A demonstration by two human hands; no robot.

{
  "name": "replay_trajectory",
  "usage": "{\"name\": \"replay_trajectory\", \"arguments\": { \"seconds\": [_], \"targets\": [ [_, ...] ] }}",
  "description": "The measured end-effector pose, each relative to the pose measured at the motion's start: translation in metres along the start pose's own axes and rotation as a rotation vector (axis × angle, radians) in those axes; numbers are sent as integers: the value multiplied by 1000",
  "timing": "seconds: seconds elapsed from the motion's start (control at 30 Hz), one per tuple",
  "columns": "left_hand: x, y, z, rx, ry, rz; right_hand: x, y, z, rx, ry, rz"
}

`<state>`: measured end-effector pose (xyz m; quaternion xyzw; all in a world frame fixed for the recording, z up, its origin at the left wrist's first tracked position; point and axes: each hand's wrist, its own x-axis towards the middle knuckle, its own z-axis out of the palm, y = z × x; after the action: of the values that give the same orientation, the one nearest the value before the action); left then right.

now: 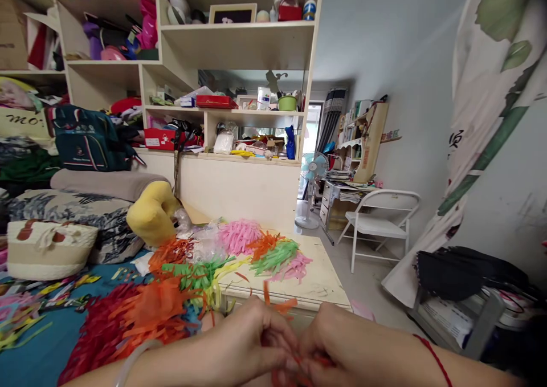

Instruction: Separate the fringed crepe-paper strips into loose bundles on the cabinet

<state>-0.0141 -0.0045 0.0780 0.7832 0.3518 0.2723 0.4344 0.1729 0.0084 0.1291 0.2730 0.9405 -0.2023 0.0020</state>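
Two bare hands meet at the bottom centre of my head-camera view, close to the near edge of a cream desk [318, 287]. The left hand [258, 341], with a pale bangle [132, 364] on its wrist, has its fingers curled in and pinched narrow on thin orange strips [294, 365]. The right hand [327, 347], a red cord [431, 355] round its wrist, is bunched against it, its fingertips closed on the same strips. The strips lie between the two hands, partly cut off by the lower edge, so I cannot tell their full shape. More orange pieces [284, 305] stick up just beyond the knuckles; I cannot tell whether they join the held ones.

On the desk I see fringed bundles: a pink bundle [241, 237] at the back, and a green bundle [276, 259] in front, touching an orange tuft [262, 245]. Yellow strips [231, 268] trail beside them.

To the left, a large orange bundle [156, 307] overlaps a dark red bundle [100, 324] on a teal bed sheet [32, 347]. Behind these I make out a woven bag [49, 250] and a yellow cushion [149, 213]. A white folding chair [378, 224] stands well apart, beyond the desk to the right.
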Motion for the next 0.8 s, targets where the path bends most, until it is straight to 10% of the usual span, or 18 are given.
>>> {"name": "replay_trajectory", "arguments": {
  "seconds": [0.3,0.8],
  "targets": [
    [8,-34,2,-657,-44,-62,0,47,9,697,-123,45],
    [19,-66,15,-878,277,115,46,77,63,1210,7,-68]
  ]
}}
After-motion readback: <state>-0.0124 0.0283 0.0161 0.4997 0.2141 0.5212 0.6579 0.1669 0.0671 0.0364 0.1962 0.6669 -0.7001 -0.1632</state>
